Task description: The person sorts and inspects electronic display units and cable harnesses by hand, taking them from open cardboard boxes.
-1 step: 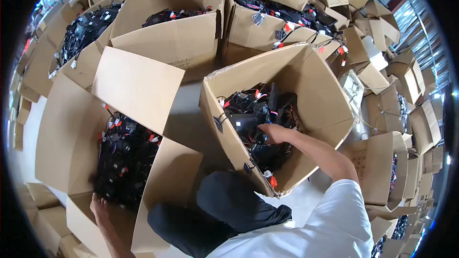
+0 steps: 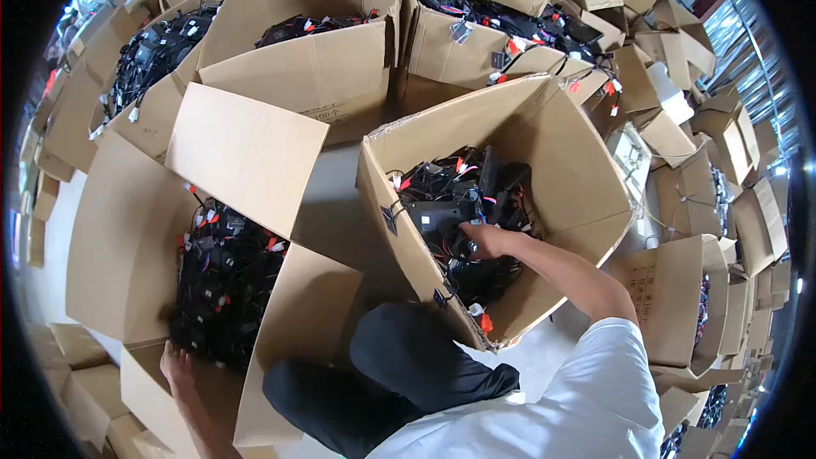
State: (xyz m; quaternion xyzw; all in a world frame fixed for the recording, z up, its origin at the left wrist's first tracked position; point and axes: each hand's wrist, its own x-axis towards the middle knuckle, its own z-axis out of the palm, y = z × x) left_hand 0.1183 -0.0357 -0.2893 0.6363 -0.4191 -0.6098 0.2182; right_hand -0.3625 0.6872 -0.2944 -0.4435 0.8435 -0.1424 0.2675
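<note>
My right hand reaches into the open cardboard box on the right. Its fingers close round part of a black wired device among the heap; the gripped part is mostly hidden. Beside those fingers lies a flat black case with a small white label. Inside the left cardboard box, my left hand is at the near end of a pile of black wired devices. Its fingers are stretched out against the pile's edge, with nothing visibly gripped. Red and white connectors stick out of both heaps.
More cartons with black wired devices stand behind, including a back-left box and a back-right box. Cables hang over the latter's edge. A raised flap leans over the left box. My dark-trousered knees are between the two near boxes.
</note>
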